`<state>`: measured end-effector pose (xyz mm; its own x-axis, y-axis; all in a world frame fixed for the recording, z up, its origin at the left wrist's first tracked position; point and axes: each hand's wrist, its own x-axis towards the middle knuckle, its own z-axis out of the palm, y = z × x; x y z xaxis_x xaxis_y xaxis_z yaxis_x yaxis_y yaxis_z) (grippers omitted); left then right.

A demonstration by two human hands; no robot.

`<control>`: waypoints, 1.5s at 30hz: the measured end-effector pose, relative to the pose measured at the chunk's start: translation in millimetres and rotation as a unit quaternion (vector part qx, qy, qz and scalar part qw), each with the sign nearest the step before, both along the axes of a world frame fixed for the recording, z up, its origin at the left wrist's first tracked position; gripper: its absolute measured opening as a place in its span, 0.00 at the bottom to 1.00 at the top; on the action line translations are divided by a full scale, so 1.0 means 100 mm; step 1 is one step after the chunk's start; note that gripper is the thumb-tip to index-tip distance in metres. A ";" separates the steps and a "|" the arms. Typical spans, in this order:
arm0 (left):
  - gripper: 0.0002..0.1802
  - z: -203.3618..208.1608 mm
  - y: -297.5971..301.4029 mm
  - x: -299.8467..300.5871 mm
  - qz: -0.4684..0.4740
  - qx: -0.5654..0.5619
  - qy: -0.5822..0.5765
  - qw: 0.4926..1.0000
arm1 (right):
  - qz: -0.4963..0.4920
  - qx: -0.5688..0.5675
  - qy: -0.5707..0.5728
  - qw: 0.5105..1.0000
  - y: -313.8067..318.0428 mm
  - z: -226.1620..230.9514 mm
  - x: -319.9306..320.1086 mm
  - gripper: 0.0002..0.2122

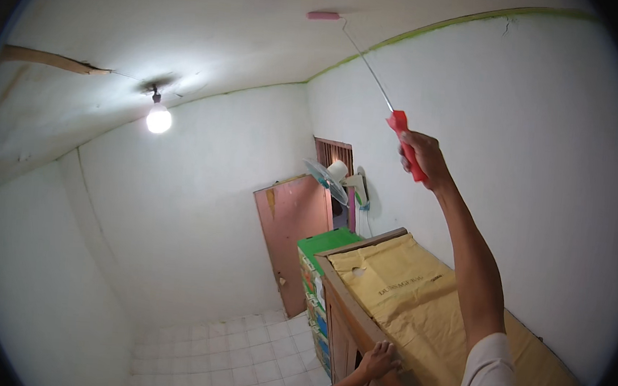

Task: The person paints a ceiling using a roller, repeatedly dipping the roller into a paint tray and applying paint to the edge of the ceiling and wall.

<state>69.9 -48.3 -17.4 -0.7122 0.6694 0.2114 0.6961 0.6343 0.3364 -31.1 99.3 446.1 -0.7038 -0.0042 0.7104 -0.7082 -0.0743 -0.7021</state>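
My right hand [426, 159] is raised high, closed round the red handle of a paint roller [412, 149]. A long thin metal rod runs from the handle up to the slim pink roller sleeve [324, 16], which is at the white ceiling [243, 14]; whether it touches is hard to tell. Low in the view, my left hand [381, 360] grips the top edge of a wooden cabinet [347, 305] with bent fingers. Brown paper sheeting [404, 273] covers the cabinet top under my right arm.
A lit bulb [159, 119] hangs from the ceiling at left, near a bare brown strip [51, 59]. A fan [328, 180] is mounted on the right wall beside a pink door [292, 228]. Green-topped drawers [328, 241] stand beyond the cabinet on white floor tiles [216, 360].
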 end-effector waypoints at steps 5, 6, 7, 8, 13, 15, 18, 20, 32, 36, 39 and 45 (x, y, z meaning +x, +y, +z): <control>0.38 0.17 -0.01 0.01 -0.008 -0.035 -0.058 0.998 | -0.008 0.000 0.012 1.000 -0.13 -0.07 0.48 0.13; 0.38 0.12 -0.02 0.00 -0.007 -0.033 -0.056 0.998 | -0.010 0.011 0.017 1.000 -0.08 -0.19 0.63 0.13; 0.35 0.03 -0.04 -0.02 0.002 -0.010 -0.026 1.000 | 0.009 -0.014 0.008 1.000 -0.07 -0.29 0.78 0.13; 0.33 0.00 -0.05 -0.03 0.012 0.013 0.003 1.000 | 0.014 -0.025 0.002 1.000 -0.06 -0.37 0.92 0.13; 0.36 0.02 -0.04 -0.04 0.012 -0.026 -0.022 0.999 | 0.036 -0.049 -0.009 0.998 -0.07 -0.43 0.78 0.13; 0.38 0.05 0.01 -0.02 -0.002 -0.026 -0.029 0.999 | 0.036 -0.015 0.009 0.999 -0.08 -0.28 0.48 0.13; 0.37 0.09 0.02 0.03 -0.002 -0.043 -0.043 0.998 | 0.031 0.009 0.001 0.999 -0.15 0.03 -0.03 0.13; 0.37 0.04 0.00 0.01 0.001 -0.006 -0.020 1.000 | 0.030 -0.014 -0.012 0.999 -0.32 0.23 -0.11 0.12; 0.34 -0.27 0.07 -0.18 -0.007 -0.029 0.011 0.999 | 0.001 -0.034 -0.008 0.999 0.35 -0.33 1.86 0.14; 0.35 -0.51 -0.02 -0.40 -0.045 -0.098 0.068 0.992 | -0.027 -0.040 -0.005 0.999 0.52 -0.50 2.62 0.19; 0.28 -0.40 0.05 -0.39 -0.019 -0.123 0.003 0.992 | -0.066 -0.063 0.013 0.996 0.76 -0.68 3.20 0.21; 0.45 -0.33 0.26 -0.38 -0.034 -0.100 -0.057 0.993 | -0.127 -0.108 0.054 0.985 1.04 -1.01 4.25 0.26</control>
<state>31.9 -22.1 -50.2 -0.6750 0.7377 -0.0101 0.7047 0.6487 0.2874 393.9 203.2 344.7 -0.5824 0.3212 0.7467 -0.7935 -0.0252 -0.6081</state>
